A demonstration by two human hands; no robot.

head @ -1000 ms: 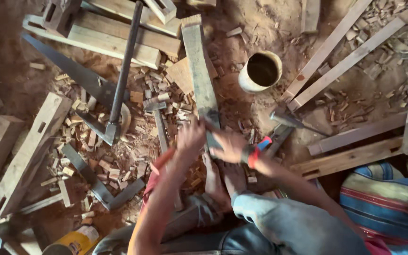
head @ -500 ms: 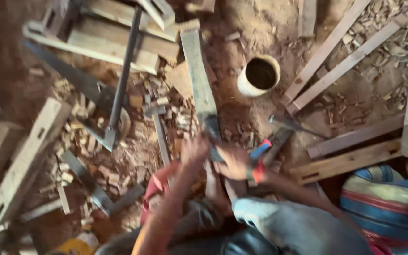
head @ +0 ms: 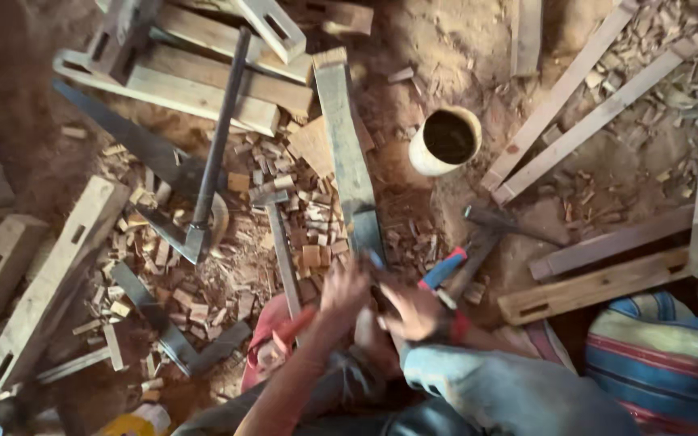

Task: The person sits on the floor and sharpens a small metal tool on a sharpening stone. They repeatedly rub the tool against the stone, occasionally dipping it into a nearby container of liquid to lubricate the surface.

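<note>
My left hand [head: 344, 289] and my right hand [head: 412, 310] are close together at the near end of a long grey wooden plank [head: 347, 153] that runs away from me over the dirt. Both hands are blurred. The left hand's fingers spread toward the plank end, and the right hand, with a red band at the wrist, lies just right of it. I cannot make out what either one holds. A tool with a red and blue handle [head: 444, 268] lies just right of my hands. A hammer [head: 278, 242] rests on wood chips to the left.
A white round container [head: 446, 142] stands on the dirt beyond the plank. Mortised beams [head: 50, 274] lie at the left, wooden slats [head: 575, 121] at the right. A steel square [head: 163, 226] and a dark bar [head: 218, 145] cross the chips. A striped cloth [head: 664, 363] is at the lower right.
My hands have shifted lower in the view and a little back from the plank's end, staying close together and blurred. The view has also tilted slightly.
</note>
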